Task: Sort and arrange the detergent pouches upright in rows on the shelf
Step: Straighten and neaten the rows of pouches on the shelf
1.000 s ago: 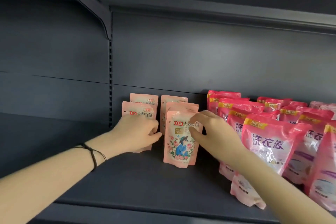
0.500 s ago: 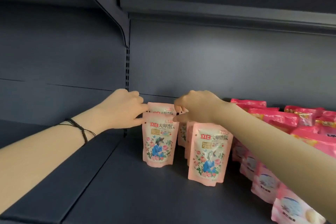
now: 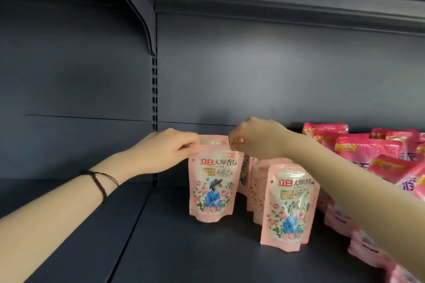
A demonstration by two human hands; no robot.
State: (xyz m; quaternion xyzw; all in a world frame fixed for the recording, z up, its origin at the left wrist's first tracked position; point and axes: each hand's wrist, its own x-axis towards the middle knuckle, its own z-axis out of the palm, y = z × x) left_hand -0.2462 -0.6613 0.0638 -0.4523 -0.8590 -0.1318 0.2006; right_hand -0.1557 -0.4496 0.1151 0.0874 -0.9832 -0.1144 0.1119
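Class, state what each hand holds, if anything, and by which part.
The left hand pinches the front pale pink pouch at its top left corner; the right hand pinches its top right corner.

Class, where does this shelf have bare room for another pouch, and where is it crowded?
Free: shelf floor left of the left pale pouch, and the strip in front of it and the right pale pouch. Crowded: behind them, and rightward among dark pink pouches.
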